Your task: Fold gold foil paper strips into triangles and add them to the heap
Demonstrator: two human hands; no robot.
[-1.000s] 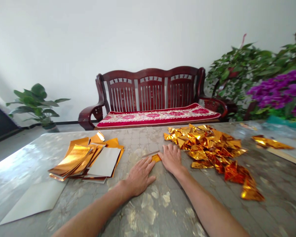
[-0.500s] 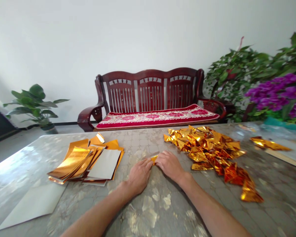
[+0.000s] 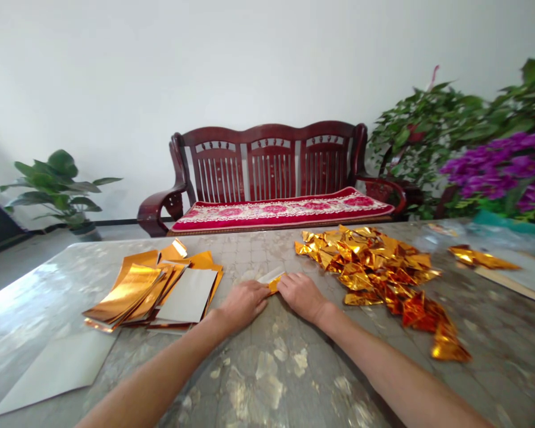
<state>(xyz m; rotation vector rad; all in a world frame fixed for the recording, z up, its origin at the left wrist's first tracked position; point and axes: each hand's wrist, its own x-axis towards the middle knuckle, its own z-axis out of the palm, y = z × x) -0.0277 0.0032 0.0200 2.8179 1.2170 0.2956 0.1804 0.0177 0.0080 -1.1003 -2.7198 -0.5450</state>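
A small piece of gold foil paper (image 3: pixel 273 280) with a white underside lies at the middle of the table, partly folded. My left hand (image 3: pixel 242 304) and my right hand (image 3: pixel 299 295) both pinch it with curled fingers, one on each side. To the left rests a fanned stack of flat gold sheets (image 3: pixel 154 289), some with the white side up. On the right is a heap of folded gold pieces (image 3: pixel 380 267).
The marbled table (image 3: pixel 285 368) has a loose white sheet (image 3: pixel 56 370) at its near left edge. More gold foil (image 3: pixel 484 257) lies on a board at far right. Behind stand a red wooden bench (image 3: pixel 271 178), a potted plant (image 3: pixel 57 187) and purple flowers (image 3: pixel 508 166).
My hands went from pressing flat on the paper to curling round it, and one edge of the paper has lifted to show its white side. The view shifted slightly.
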